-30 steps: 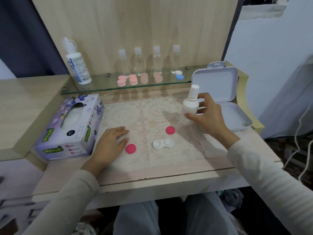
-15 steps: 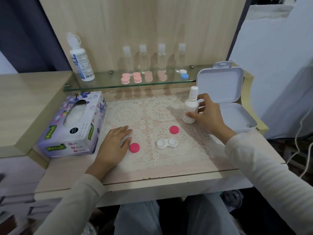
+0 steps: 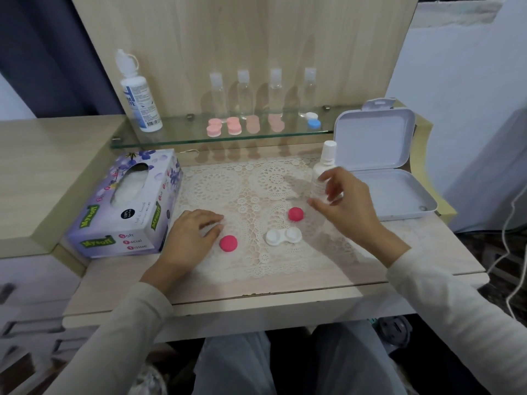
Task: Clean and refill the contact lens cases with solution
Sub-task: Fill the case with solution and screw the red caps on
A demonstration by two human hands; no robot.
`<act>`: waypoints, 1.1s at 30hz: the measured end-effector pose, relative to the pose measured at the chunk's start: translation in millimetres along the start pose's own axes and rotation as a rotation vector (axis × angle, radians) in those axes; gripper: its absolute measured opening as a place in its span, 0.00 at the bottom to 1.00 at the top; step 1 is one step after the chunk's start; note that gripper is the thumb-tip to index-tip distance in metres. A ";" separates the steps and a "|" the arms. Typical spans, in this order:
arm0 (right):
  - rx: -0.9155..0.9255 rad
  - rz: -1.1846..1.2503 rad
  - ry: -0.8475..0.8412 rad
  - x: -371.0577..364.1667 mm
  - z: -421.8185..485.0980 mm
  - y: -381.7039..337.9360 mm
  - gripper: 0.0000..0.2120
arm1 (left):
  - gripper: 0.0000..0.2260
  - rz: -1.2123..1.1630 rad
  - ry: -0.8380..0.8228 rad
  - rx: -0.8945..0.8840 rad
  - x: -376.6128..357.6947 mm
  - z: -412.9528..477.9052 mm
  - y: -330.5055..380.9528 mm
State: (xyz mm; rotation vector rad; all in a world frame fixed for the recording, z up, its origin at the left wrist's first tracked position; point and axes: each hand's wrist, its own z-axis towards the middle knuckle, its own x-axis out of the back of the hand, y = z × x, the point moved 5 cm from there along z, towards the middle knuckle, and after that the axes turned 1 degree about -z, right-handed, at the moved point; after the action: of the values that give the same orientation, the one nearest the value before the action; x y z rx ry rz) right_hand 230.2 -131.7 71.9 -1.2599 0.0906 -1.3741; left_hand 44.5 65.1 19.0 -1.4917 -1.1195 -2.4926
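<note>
White plastic marks my landmark, the open lens case (image 3: 283, 236), lying on the lace mat (image 3: 228, 189) near the middle of the desk with both wells uncovered. Only the head view is on hand. One pink cap (image 3: 295, 214) sits just behind the case, apart from it; the other pink cap (image 3: 228, 243) lies to the case's left, beside the fingertips of my left hand (image 3: 190, 238), which rests flat on the mat with fingers loosely spread and nothing in it. Behind and to the right of the case stands the small solution bottle (image 3: 323, 169), upright with its cap on. My right hand (image 3: 343, 203) is just in front of that bottle, fingers curled and parted; whether they touch it I cannot tell because of blur, but they are not clamped on it. Farther right of the case is the open white box (image 3: 399, 192).

I judge the case is open and ready for a wipe or a refill. Next calls for gripping the bottle or pulling a tissue from the tissue box (image 3: 125, 203), well left of the case.
</note>
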 end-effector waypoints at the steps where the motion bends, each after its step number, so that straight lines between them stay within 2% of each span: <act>1: 0.013 -0.009 -0.102 -8.0 -4.6 -2.6 0.14 | 0.09 -0.042 -0.004 0.010 1.6 -1.5 2.8; 4: 0.047 -0.036 -0.292 -28.7 -16.3 -4.1 0.14 | 0.10 -0.152 -0.073 0.016 1.8 -9.1 12.5; 9: 0.088 -0.151 -0.370 -47.5 -23.9 -0.8 0.24 | 0.15 -0.116 -0.215 -0.037 -2.5 -20.5 17.8; 15: 0.039 -0.107 -0.347 -48.9 -27.5 5.9 0.15 | 0.11 -0.078 -0.200 -0.055 -6.2 -17.0 24.1; 20: 0.021 0.000 -0.312 -46.9 -32.5 11.4 0.10 | 0.12 -0.163 -0.170 -0.091 -17.9 -9.8 51.0; 26: 0.015 0.044 -0.274 -50.0 -33.2 17.9 0.12 | 0.15 -0.151 -0.238 -0.197 -36.4 -2.8 82.1; 29: 0.017 0.057 -0.265 -50.1 -34.0 17.7 0.12 | 0.14 -0.102 -0.271 -0.190 -43.6 -2.4 84.4; 33: 0.024 0.072 -0.257 -49.9 -33.4 17.5 0.11 | 0.14 -0.029 -0.212 -0.139 -46.3 -3.4 81.4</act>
State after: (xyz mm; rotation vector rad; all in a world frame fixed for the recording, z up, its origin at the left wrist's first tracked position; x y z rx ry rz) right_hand 203.9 -119.5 16.5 -1.3892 -0.0574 -1.1387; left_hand 96.9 -12.1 27.8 -1.8268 -1.0181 -2.5259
